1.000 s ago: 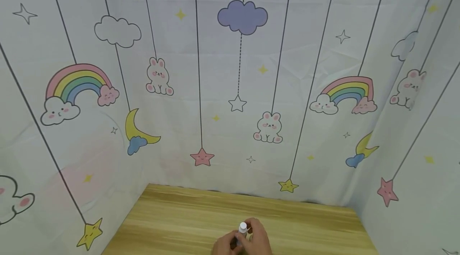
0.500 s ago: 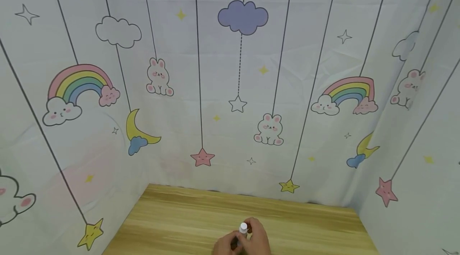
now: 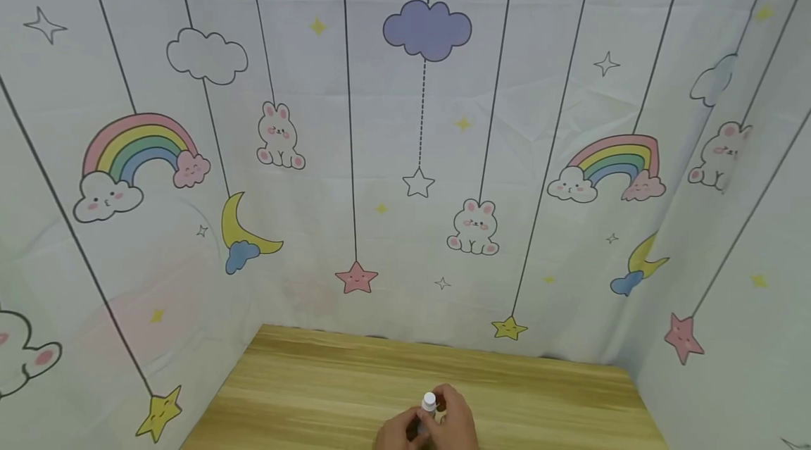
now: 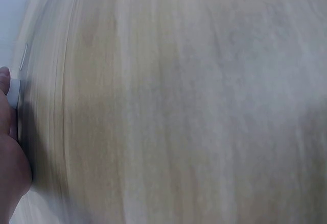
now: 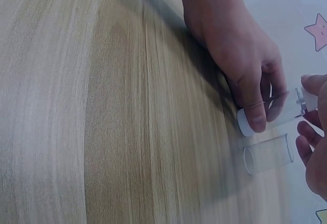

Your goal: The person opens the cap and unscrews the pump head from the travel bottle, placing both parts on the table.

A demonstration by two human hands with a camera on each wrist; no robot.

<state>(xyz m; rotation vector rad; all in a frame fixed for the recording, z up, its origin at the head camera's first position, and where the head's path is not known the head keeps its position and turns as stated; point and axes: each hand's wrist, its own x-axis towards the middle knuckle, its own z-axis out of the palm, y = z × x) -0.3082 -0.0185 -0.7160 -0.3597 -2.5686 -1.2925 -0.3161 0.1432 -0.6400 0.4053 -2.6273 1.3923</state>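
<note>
Left hand (image 3: 398, 430) and right hand (image 3: 457, 425), fingers curled, both gripping one small white-capped bottle (image 3: 428, 405) just beside a clear cylinder (image 5: 269, 154); step, we judge, two-handed work on the bottle, the next move calling for steady grips.

Grips: two, the left grip (image 3: 398, 430) and the right grip (image 3: 457, 422)
White-capped bottle (image 3: 428, 405): one
Clear cylinder (image 5: 269, 155): one
Worktop (image 3: 304, 372): one
Rainbow prints (image 3: 142, 127), head view: two
Rainbow-end clouds (image 3: 108, 198): four, two white and two pink
Bunny prints (image 3: 473, 230): four, one cut off at the frame
Crescent moons (image 3: 241, 225): two
Blue clouds (image 3: 241, 257): two
Purple cloud (image 3: 427, 30): one
Pale outlined clouds (image 3: 207, 55): two, one partly lost in a fold
Pink stars (image 3: 357, 279): two
Yellow smiling stars (image 3: 510, 328): two
White five-pointed star (image 3: 418, 183): one
Yellow sparkles (image 3: 317, 27): eight
Outline sparkles (image 3: 46, 26): six, one cut off
</note>
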